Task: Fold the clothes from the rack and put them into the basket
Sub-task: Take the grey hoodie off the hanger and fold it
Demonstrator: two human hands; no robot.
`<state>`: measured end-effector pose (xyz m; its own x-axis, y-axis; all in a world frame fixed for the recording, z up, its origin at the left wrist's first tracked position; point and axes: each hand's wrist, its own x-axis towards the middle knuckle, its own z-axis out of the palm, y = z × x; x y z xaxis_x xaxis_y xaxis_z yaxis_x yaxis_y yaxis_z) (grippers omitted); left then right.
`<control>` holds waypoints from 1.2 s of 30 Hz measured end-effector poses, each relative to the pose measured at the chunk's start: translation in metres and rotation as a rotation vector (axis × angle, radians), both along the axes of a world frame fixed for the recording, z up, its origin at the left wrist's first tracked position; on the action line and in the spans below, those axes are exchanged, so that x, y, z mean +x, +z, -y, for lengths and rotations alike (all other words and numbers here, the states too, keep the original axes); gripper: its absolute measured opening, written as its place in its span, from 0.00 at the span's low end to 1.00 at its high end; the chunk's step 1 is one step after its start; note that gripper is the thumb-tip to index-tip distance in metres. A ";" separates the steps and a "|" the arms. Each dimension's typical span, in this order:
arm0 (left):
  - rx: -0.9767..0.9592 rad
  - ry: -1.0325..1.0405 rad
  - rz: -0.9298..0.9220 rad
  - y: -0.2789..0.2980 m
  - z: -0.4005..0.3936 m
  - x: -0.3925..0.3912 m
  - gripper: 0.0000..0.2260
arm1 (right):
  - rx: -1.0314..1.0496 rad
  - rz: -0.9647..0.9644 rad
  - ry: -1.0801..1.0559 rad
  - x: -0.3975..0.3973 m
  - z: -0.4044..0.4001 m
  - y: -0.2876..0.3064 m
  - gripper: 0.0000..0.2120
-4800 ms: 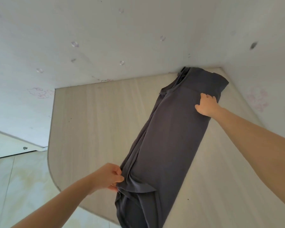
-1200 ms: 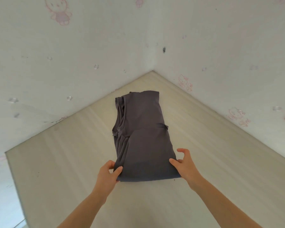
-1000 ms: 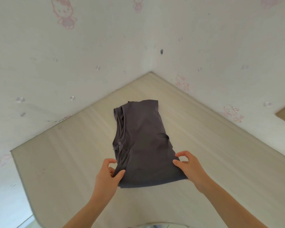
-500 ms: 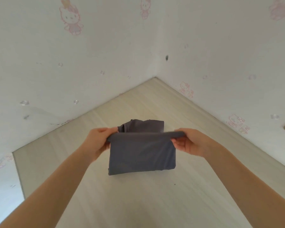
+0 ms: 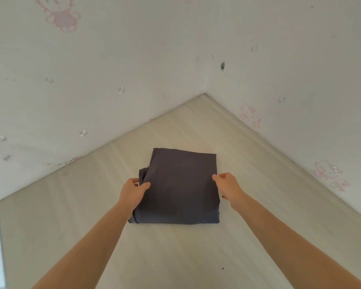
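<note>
A dark grey garment (image 5: 179, 188) lies folded into a compact rectangle on the light wood table (image 5: 196, 257), near the corner where two walls meet. My left hand (image 5: 131, 190) holds its left edge, with the thumb on top of the cloth and the fingers curled at the side. On the opposite side my right hand (image 5: 226, 185) holds the right edge, thumb tip on the fabric and fingers curled beside it. Neither the rack nor the basket is in view.
Two white walls (image 5: 113, 69) with pink cartoon-cat prints close off the table at the back and right. The table's left edge (image 5: 0, 236) drops off at the far left. Bare tabletop lies in front of the garment.
The near half of the garment was lifted and folded over the far half, making a shorter rectangle. Both hands then moved down to its left and right sides.
</note>
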<state>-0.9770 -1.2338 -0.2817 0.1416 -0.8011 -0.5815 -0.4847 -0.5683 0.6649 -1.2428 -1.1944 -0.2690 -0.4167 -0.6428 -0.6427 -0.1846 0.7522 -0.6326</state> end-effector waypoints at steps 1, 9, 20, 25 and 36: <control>0.008 -0.010 0.006 -0.002 0.000 -0.002 0.24 | 0.016 0.012 0.031 0.001 0.001 -0.004 0.21; 0.057 0.000 -0.061 -0.010 0.009 -0.028 0.25 | -0.051 0.132 0.135 0.015 0.006 -0.016 0.26; 0.182 0.105 -0.221 -0.018 -0.029 -0.025 0.10 | 0.048 0.095 -0.035 0.024 -0.044 -0.021 0.27; 0.158 0.049 -0.304 -0.013 -0.065 -0.017 0.11 | -0.027 0.151 -0.109 0.027 -0.094 -0.008 0.21; 0.164 -0.334 -0.445 0.016 -0.173 -0.038 0.14 | -0.233 0.155 -0.453 0.031 -0.271 0.033 0.14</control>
<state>-1.0152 -1.0611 -0.2656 -0.3902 -0.6549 -0.6472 -0.3495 -0.5449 0.7622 -1.2119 -0.9236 -0.2358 -0.5970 -0.5533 -0.5809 0.2352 0.5715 -0.7862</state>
